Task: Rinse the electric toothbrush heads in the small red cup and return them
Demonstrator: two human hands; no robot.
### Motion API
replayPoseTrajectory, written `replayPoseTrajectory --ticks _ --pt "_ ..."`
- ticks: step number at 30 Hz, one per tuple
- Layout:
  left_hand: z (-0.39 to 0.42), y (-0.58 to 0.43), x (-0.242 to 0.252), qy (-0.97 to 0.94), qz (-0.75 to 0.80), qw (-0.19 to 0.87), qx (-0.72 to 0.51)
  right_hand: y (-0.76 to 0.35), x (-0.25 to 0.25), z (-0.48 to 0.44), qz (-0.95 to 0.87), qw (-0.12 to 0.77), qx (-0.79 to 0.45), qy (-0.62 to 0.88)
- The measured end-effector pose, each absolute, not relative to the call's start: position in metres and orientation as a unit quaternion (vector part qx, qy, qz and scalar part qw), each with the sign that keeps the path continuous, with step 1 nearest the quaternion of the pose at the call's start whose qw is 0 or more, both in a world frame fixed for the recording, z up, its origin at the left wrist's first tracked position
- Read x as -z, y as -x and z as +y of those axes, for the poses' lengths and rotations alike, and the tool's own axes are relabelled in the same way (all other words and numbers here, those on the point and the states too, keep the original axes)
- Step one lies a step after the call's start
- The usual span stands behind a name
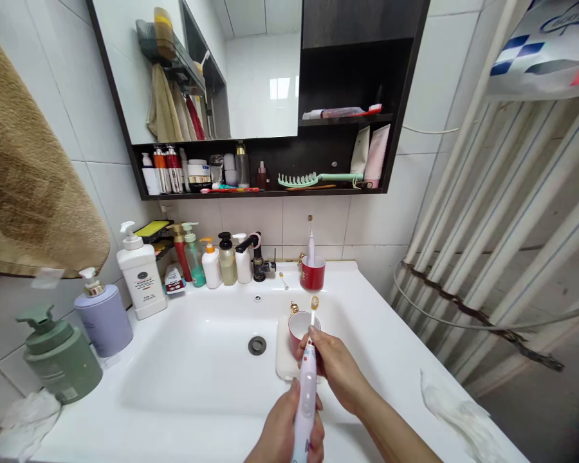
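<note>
A pale lilac electric toothbrush (307, 392) with printed decorations is held up over the front of the sink, bristles pointing away from me. My left hand (280, 421) wraps round its handle from below. Higher up, my right hand (340, 366) pinches the base of the brush head (314, 302) where it meets the handle. Behind my fingers, a red cup with a white inside (296, 326) and gold handle stands on a whitish rectangular case (284, 361) in the basin, partly hidden. At the back rim, another red cup (312, 276) holds a second electric toothbrush (311, 249).
The white sink (197, 360) has a drain (257, 345) and a black faucet (258, 257). Several pump bottles (212, 267) line its back left. A loose brush head (284, 281) lies on the ledge. A mirror cabinet (263, 83) hangs above; pipes (506, 238) stand at right.
</note>
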State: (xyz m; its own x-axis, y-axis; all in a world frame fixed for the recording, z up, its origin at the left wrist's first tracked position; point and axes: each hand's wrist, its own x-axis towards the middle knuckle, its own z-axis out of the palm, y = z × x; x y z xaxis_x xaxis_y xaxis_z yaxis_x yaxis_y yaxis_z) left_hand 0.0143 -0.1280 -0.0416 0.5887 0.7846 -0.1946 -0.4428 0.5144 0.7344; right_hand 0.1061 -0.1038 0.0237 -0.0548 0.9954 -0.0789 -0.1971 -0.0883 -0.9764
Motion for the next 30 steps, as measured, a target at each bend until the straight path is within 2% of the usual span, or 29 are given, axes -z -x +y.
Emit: replayPoseTrajectory --ticks 14,21,30 --pt "-0.129 -0.015 0.049 -0.367 0.234 0.805 -0.403 -0.1 -0.023 -0.103 -0.441 0.525 -0.547 0.481" --pt "-0.129 -0.013 0.041 -0.351 0.243 0.823 -0.375 -0.111 -0.028 -0.099 -0.455 0.523 -0.581 0.426" --pt "-0.131 -0.015 0.046 -0.36 0.23 0.808 -0.406 -0.102 -0.027 -0.098 -0.479 0.528 -0.52 0.471"
